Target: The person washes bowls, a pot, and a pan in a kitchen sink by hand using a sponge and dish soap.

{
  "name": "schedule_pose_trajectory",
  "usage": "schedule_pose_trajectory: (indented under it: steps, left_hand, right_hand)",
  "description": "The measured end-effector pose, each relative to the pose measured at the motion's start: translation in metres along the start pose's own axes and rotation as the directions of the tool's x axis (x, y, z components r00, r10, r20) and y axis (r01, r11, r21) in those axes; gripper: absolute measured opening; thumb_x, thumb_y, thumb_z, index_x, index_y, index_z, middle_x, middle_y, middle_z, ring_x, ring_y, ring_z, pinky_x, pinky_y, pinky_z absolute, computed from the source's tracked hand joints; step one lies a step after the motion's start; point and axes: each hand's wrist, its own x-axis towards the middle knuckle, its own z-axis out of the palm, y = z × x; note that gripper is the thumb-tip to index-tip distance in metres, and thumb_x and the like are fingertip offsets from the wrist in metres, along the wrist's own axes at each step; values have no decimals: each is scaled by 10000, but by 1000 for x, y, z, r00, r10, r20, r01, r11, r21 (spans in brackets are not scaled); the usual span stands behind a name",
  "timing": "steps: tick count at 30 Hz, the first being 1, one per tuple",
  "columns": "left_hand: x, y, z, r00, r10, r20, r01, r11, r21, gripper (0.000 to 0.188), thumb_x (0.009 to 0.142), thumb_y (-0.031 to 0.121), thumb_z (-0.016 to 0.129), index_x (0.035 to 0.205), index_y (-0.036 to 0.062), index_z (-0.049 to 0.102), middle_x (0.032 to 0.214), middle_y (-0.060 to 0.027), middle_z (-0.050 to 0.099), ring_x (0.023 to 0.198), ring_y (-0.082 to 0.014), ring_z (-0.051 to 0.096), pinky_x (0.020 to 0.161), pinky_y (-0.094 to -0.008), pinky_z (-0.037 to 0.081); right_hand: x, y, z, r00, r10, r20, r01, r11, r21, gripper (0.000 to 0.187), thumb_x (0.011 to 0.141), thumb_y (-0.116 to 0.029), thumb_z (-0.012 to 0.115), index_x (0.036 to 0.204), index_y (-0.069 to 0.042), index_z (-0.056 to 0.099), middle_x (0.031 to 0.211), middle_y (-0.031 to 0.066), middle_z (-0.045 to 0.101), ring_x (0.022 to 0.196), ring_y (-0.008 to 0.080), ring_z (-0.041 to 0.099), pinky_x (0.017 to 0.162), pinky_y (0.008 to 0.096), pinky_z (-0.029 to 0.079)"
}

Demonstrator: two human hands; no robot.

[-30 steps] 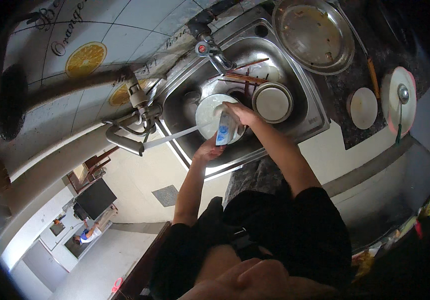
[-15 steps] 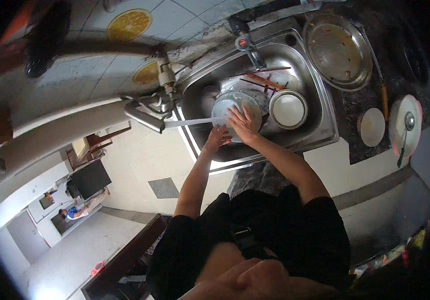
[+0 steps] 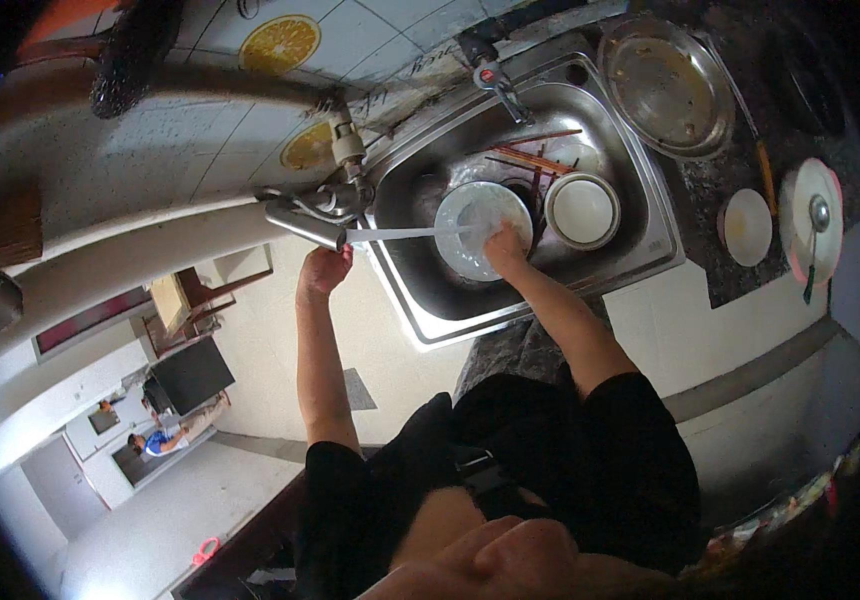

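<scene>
In the sink (image 3: 405, 275), a whitish bowl (image 3: 458, 258) takes a stream of water (image 3: 400, 234) from the faucet (image 3: 315, 228) on the left. My right hand (image 3: 506, 250) reaches into the right side of this bowl; its fingers are blurred by the water and motion. My left hand (image 3: 325, 270) is raised outside the sink's left edge, curled against the underside of the faucet's end. To the right of the whitish bowl stand stacked bowls, the upper one a white bowl (image 3: 583, 212). Several chopsticks (image 3: 530, 160) lie behind them.
A second tap (image 3: 500, 88) rises at the sink's back edge. On the dark counter to the right are a round metal pan (image 3: 668, 88), a small whitish dish (image 3: 747, 228) and a pink-rimmed plate (image 3: 816, 215) with a spoon (image 3: 818, 212). A person (image 3: 160, 442) is far off at left.
My left hand has left the bowl and moved left to the faucet's end. My right hand has gone from spread over the bowl to down inside it. The view has shifted slightly.
</scene>
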Motion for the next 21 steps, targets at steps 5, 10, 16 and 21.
schedule_pose_trajectory:
  steps: [5,10,16,21]
  left_hand:
    - [-1,-4,40,992,119,31,-116,989,-89,213,808,185,433,919,11,486,842,-126,524,745,-225,515,651,-295,443]
    - [27,-86,8,964,6,265,-104,928,358,395,788,258,511,1129,121,367,1037,-81,461,879,-203,478,780,-335,394]
    - [97,-196,18,935,119,334,-353,395,848,667,733,342,580,1246,86,241,949,-86,510,793,-182,510,763,-329,391]
    - [185,-236,-39,970,227,-86,17,288,958,658,762,397,499,1264,74,221,1051,-184,494,963,-352,468,861,-419,331]
  right_hand:
    - [7,-14,36,937,-33,-348,26,999,-23,161,731,-251,469,720,-134,580,678,52,571,683,242,538,677,338,388]
    - [-19,0,-35,934,219,-282,30,739,673,159,692,-213,510,661,-78,587,597,112,558,615,244,556,653,370,407]
    - [-23,15,-21,895,116,-430,224,718,659,208,678,-255,553,814,-99,574,901,151,543,806,313,524,709,417,414]
    - [-17,18,7,817,327,-476,-24,843,538,214,685,-220,530,860,-108,579,1008,144,517,957,333,468,771,420,389]
